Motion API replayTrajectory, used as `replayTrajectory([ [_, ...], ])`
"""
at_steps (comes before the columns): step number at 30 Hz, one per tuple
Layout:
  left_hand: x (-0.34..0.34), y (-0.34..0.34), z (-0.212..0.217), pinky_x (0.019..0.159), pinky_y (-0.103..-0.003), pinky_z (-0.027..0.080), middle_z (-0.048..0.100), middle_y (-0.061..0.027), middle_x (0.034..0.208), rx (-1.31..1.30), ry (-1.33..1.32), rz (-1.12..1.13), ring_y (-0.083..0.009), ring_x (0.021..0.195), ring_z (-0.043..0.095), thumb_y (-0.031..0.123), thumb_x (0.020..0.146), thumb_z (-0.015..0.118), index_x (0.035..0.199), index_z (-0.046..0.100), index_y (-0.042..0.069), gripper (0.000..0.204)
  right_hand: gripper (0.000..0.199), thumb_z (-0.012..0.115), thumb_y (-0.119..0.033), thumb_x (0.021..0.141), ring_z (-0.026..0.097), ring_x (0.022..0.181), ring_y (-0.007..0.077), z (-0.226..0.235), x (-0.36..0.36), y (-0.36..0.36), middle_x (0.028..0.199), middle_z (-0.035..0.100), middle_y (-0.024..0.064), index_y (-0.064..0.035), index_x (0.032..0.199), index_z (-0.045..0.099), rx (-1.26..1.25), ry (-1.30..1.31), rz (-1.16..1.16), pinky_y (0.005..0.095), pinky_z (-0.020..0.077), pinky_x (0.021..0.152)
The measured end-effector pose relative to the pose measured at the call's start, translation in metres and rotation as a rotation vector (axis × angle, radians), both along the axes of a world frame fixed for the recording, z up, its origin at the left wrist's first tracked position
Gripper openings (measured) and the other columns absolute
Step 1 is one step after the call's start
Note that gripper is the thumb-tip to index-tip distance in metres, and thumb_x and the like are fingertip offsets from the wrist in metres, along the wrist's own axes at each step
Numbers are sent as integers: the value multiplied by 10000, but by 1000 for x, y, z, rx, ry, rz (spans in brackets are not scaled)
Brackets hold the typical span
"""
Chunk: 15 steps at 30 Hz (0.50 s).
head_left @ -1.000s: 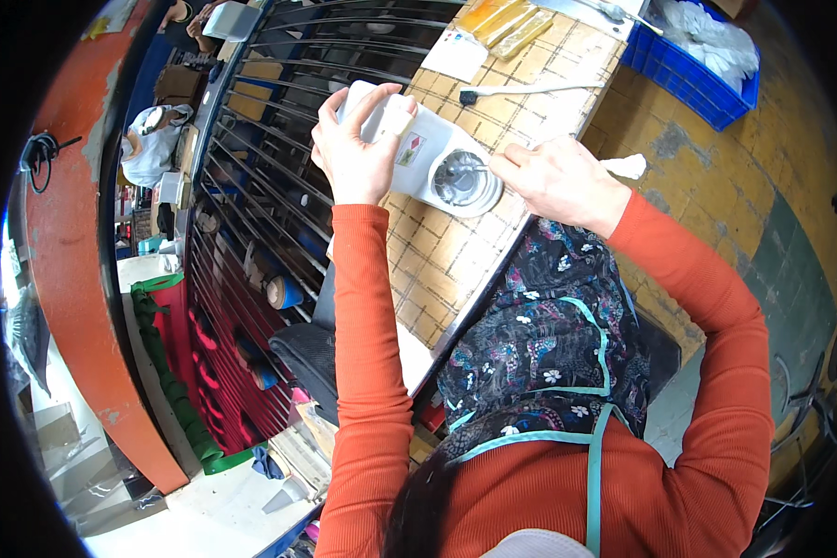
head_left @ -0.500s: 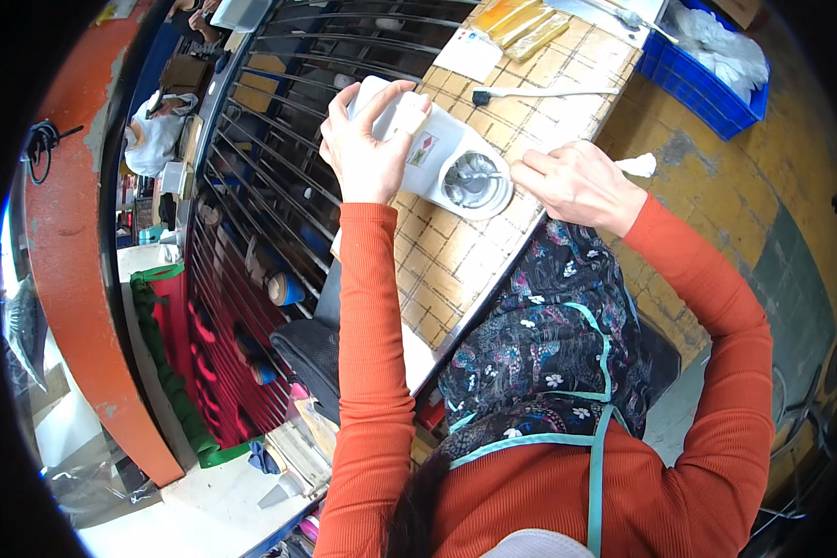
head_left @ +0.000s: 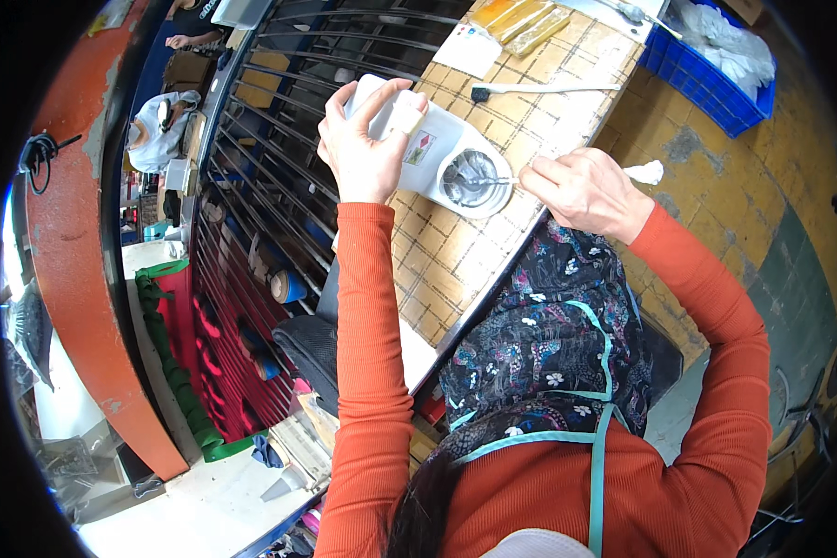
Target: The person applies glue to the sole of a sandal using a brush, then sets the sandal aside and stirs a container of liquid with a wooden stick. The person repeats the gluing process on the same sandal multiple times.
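A white plastic bottle-shaped container (head_left: 448,127) leans over the table with its wide round mouth toward me. Grey, shiny paste (head_left: 469,179) coats the inside of the mouth. My left hand (head_left: 367,153) is closed round its far end, with something pale (head_left: 406,117) between thumb and fingers that I cannot make out. From the right, my right hand (head_left: 581,191) pinches a thin stick (head_left: 502,180) whose end dips into the paste. A white, tissue-like end (head_left: 645,172) sticks out behind that hand, and whether it belongs to the stick is unclear.
A white-handled brush (head_left: 549,89) with black bristles lies on the grid-marked tabletop (head_left: 428,260), near yellow translucent strips (head_left: 521,28). A blue crate (head_left: 707,84) holds plastic bags. Metal rack bars (head_left: 270,121) run along the left. Another person's hand (head_left: 179,42) shows far left.
My right hand has shifted slightly right with the stick, whose end remains inside the container's mouth. My left hand and the container have barely moved. The other person's hand at far left has moved.
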State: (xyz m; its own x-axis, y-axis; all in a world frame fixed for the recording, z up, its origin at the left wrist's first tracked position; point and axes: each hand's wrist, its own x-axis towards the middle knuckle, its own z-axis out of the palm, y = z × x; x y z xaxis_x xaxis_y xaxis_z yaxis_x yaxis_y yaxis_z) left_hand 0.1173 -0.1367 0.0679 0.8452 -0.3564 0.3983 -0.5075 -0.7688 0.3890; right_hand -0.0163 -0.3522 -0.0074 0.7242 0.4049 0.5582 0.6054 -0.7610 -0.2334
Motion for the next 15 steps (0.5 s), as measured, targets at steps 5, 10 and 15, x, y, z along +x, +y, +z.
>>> replayTrajectory([
  [5,1,1,-4,1040,-484,273,478,-92,1294,-25,11,-3,-306,1188,438,535,717,726,1027,728,339,367,173,589,-153,759,611,584,225,13,22,-8,759,556,66,-80,910,547,-76,-135,125,360,492,490],
  [10,-3,0,-3,979,-463,387,532,-104,1247,79,-122,15,-304,1141,498,452,725,739,1029,730,329,328,177,573,-163,784,595,767,185,41,47,-14,799,581,24,-83,941,565,-372,-128,217,326,489,725],
  [15,-3,-1,-3,995,-453,360,542,-97,1234,20,-111,4,-287,1130,502,469,717,732,1019,734,306,343,187,563,-189,772,532,912,138,54,58,-12,856,531,-14,-123,947,577,-439,-317,255,344,423,898],
])
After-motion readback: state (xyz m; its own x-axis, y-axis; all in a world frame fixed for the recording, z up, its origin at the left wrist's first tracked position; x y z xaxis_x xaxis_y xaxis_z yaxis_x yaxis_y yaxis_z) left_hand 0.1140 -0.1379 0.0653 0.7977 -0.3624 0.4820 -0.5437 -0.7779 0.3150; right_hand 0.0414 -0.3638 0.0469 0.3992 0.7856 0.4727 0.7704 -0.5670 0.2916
